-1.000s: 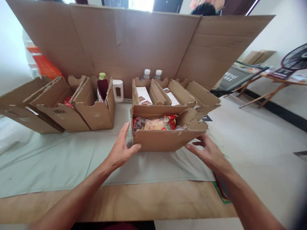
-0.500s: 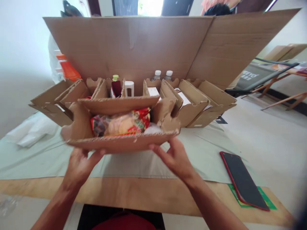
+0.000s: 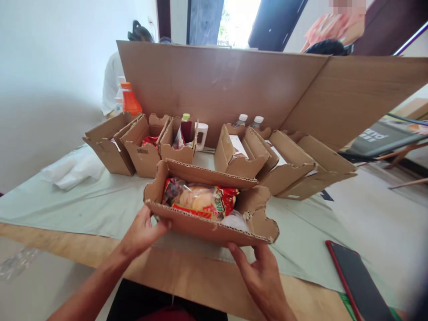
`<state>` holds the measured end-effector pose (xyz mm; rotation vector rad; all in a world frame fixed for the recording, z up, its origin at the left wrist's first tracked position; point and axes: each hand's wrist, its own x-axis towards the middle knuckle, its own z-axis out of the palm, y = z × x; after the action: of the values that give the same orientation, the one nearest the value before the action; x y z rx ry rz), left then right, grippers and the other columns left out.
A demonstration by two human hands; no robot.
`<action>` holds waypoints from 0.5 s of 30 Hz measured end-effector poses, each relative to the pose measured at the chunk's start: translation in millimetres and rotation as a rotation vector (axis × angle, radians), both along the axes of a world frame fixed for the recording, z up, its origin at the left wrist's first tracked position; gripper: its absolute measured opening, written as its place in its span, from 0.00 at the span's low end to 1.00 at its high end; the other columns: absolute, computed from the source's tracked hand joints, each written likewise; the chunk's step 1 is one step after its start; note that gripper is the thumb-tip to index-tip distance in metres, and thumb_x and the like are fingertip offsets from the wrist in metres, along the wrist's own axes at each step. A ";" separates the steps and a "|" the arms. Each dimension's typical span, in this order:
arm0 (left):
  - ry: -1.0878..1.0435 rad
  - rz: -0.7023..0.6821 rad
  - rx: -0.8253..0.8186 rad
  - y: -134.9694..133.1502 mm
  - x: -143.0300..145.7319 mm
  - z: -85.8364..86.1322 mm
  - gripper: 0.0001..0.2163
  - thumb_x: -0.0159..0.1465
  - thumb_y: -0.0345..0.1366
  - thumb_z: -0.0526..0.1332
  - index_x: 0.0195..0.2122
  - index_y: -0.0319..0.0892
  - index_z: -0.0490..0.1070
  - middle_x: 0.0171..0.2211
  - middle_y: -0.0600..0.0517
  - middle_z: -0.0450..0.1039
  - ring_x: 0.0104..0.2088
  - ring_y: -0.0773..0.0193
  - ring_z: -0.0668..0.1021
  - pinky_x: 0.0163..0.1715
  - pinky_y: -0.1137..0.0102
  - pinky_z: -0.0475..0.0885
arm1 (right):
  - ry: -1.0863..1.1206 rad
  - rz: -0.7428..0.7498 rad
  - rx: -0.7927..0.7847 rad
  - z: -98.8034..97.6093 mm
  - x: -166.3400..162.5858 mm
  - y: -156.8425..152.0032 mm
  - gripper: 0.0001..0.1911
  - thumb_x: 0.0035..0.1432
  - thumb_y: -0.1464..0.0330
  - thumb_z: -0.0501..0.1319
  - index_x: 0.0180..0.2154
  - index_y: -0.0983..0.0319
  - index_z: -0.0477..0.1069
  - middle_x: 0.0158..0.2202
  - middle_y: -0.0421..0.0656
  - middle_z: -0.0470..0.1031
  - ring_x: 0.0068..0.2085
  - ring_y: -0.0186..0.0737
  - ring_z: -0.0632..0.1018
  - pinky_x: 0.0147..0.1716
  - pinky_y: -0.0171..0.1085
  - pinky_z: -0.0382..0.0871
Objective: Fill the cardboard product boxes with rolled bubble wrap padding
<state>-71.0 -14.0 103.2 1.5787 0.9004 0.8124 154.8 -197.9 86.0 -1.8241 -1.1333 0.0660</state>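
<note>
I hold an open cardboard box (image 3: 203,228) lifted off the table, near its front edge. My left hand (image 3: 142,232) grips the box's left front corner. My right hand (image 3: 259,272) holds it from underneath at the right front. Inside the box lies a red snack packet (image 3: 200,200) with a clear plastic bag beside it. The box's flaps stand open.
Two rows of open cardboard boxes (image 3: 143,147) (image 3: 284,162) stand behind on a pale green cloth (image 3: 83,200), holding bottles and packets. A tall cardboard sheet (image 3: 234,84) walls off the back. A red-edged phone (image 3: 359,283) lies at right. An orange bottle (image 3: 129,100) and other people are behind.
A second ago my hands reached to the box on the table. They took hold of it and pulled it toward me, and it now tilts slightly down to the right.
</note>
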 end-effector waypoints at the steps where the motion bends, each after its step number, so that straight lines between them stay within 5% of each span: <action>1: -0.019 -0.011 0.002 15.0 3.7 -0.1 0.23 0.53 0.41 0.67 0.49 0.37 0.73 0.46 0.40 0.79 0.51 0.41 0.79 0.56 0.49 0.74 | 0.007 0.005 0.010 -2.1 -4.2 6.3 0.20 0.63 0.53 0.63 0.47 0.61 0.76 0.37 0.48 0.83 0.37 0.49 0.82 0.32 0.40 0.78; 6: -0.137 -0.033 0.103 46.8 42.6 -6.9 0.34 0.54 0.35 0.63 0.64 0.40 0.63 0.60 0.42 0.72 0.60 0.46 0.73 0.64 0.51 0.66 | -0.018 -0.013 -0.004 -29.0 3.5 -15.0 0.18 0.61 0.55 0.64 0.48 0.59 0.75 0.39 0.46 0.82 0.36 0.44 0.81 0.36 0.38 0.78; 12: -0.113 0.081 0.132 -4.7 66.9 -45.9 0.42 0.64 0.40 0.63 0.74 0.45 0.42 0.76 0.39 0.43 0.73 0.42 0.55 0.68 0.46 0.60 | 0.258 -0.040 0.052 -49.8 69.1 -6.0 0.26 0.56 0.49 0.67 0.49 0.60 0.75 0.47 0.51 0.81 0.47 0.51 0.81 0.45 0.43 0.78; 15: -0.077 0.106 0.131 -30.3 64.0 -60.7 0.43 0.67 0.40 0.62 0.76 0.50 0.35 0.77 0.43 0.31 0.75 0.41 0.46 0.69 0.44 0.58 | 0.335 0.044 0.072 -57.1 104.9 15.7 0.27 0.53 0.43 0.67 0.41 0.59 0.77 0.41 0.50 0.83 0.42 0.51 0.82 0.41 0.45 0.79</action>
<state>-7.0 -44.3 42.5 1.6110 0.8959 1.0182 259.7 -182.3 28.9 -1.6497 -0.9258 0.3395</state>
